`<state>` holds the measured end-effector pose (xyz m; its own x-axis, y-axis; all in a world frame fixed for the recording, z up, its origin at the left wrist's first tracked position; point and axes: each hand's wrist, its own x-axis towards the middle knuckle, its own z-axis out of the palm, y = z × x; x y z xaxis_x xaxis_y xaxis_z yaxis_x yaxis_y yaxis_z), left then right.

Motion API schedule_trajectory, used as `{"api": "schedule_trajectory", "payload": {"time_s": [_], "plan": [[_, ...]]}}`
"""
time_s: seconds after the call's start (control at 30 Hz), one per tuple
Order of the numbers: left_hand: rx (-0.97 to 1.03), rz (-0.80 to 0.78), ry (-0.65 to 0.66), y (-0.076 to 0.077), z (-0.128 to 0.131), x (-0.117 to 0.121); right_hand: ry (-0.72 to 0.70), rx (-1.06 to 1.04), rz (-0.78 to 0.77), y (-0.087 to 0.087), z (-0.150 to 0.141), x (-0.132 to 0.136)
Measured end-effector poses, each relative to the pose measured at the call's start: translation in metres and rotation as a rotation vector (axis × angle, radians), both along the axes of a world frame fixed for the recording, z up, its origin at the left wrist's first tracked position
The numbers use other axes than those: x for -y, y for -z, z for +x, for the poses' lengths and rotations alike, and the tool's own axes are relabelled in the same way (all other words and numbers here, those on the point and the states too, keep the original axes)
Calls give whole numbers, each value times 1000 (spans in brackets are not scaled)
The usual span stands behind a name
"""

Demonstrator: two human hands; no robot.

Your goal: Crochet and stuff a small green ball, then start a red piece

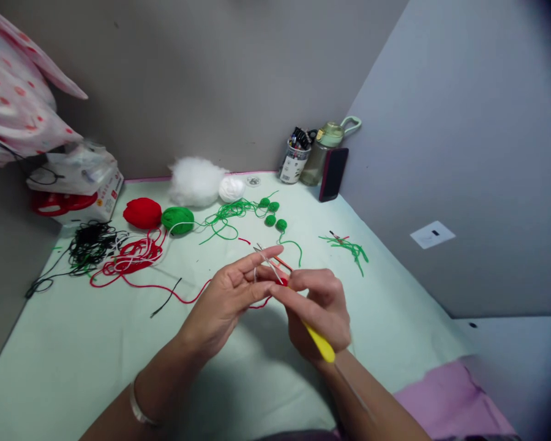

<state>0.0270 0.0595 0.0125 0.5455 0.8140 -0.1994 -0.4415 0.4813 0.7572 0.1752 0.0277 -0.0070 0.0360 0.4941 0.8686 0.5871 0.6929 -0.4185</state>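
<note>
My right hand is closed around a crochet hook; the wide end of its yellow handle sticks out below the palm. Pinched at the fingertips of my left hand is a small red crocheted piece, mostly covered by fingers. White yarn runs from my raised left index finger down to the piece. Both hands meet there, close above the table, and the hook's tip is hidden. Just beyond the fingers lies a thin orange-edged object, too covered to name.
Beyond my hands are a red yarn ball, a green yarn ball, white stuffing and small green crocheted balls. Tangled black yarn lies left, green yarn scraps right. A phone leans against a bottle.
</note>
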Motion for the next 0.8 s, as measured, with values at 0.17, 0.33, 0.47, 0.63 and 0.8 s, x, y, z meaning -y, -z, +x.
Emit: {"api": "schedule_trajectory", "payload": {"time_s": [0.17,0.33,0.47,0.63,0.8], "plan": [[11,1,-19,-2,0,0,-87,-293,-154,-3,-7,0],[-33,52,-117,-4,2,3,-164,-522,-392,2,-2,-3],[-82,56,-173,-3,3,4,-305,-689,-543,6,1,-12],[-55,19,-140,-2,2,0,-468,-771,-687,3,8,-19],[-38,24,-122,-3,3,-1,-506,-795,-704,-3,9,-15]]}}
